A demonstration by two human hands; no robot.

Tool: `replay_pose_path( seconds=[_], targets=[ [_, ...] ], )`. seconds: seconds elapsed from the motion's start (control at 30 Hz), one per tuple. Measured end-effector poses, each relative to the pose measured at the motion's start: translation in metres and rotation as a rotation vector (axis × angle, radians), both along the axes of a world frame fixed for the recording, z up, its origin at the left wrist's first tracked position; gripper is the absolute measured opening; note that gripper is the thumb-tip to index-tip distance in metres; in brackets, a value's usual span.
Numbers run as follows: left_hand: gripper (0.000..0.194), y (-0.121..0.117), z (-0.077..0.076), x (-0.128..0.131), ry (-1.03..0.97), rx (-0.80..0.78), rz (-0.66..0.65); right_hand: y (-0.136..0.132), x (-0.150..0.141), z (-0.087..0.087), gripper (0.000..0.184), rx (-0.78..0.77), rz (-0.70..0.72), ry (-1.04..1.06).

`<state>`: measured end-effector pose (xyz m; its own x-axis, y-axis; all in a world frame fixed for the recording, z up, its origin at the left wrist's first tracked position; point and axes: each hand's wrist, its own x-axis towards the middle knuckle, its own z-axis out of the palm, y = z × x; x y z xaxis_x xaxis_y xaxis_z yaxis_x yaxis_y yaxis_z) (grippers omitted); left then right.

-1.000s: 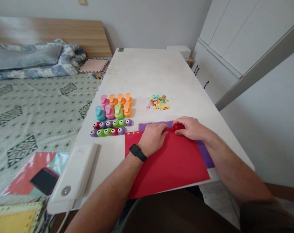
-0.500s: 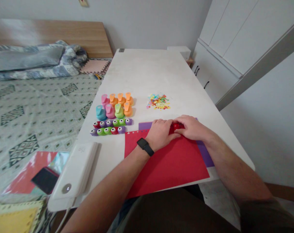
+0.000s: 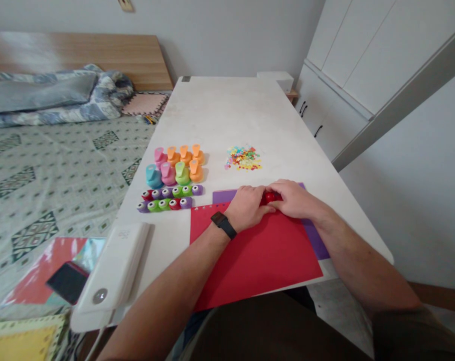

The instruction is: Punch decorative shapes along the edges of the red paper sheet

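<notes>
As the fingers [image 3: 258,199] of the left hand [image 3: 247,208] and the fingers [image 3: 283,189] of the right hand [image 3: 293,199] are curling in from either side, they are gripping a red punch [image 3: 269,197] between them, with only a little of it showing from where I'm standing. The punch is sitting at the top edge of a red sheet [image 3: 250,255], and a row of small holes is running along that edge to the left of the hands. Under the red sheet, a purple sheet [image 3: 314,239] is sticking out along the top and right. A black watch [image 3: 223,225] is circling the left wrist.

Left of the hands, two rows of small punches [image 3: 167,198] are lying on the white table [image 3: 231,110], just beyond them a cluster of larger pink, orange, green and blue punches [image 3: 178,165] is standing upright, and a scatter of paper confetti [image 3: 244,158] is lying to the right of that cluster. A white box [image 3: 112,265] is sitting at the near left of the table. Beyond the table's edge, a phone [image 3: 67,282] and a red sheet [image 3: 42,271] are lying on the bed [image 3: 61,165].
</notes>
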<state>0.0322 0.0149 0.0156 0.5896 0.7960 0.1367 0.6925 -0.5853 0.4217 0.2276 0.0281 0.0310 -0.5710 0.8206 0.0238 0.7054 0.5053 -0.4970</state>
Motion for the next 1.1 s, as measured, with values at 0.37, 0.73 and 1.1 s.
replay_pose_path(
  seconds=[0.37,0.73,1.1],
  targets=[
    [0.047,0.001,-0.002,-0.004,-0.098,-0.037,-0.007,-0.003,0.001,0.003,0.014,-0.022,-0.009,0.047],
    [0.053,-0.003,-0.006,-0.020,-0.070,0.001,0.075,-0.003,0.006,0.000,0.028,0.010,-0.049,0.059],
    [0.027,-0.001,-0.011,-0.024,-0.066,0.002,0.100,-0.001,0.011,-0.001,0.022,-0.129,-0.197,0.313]
  ],
)
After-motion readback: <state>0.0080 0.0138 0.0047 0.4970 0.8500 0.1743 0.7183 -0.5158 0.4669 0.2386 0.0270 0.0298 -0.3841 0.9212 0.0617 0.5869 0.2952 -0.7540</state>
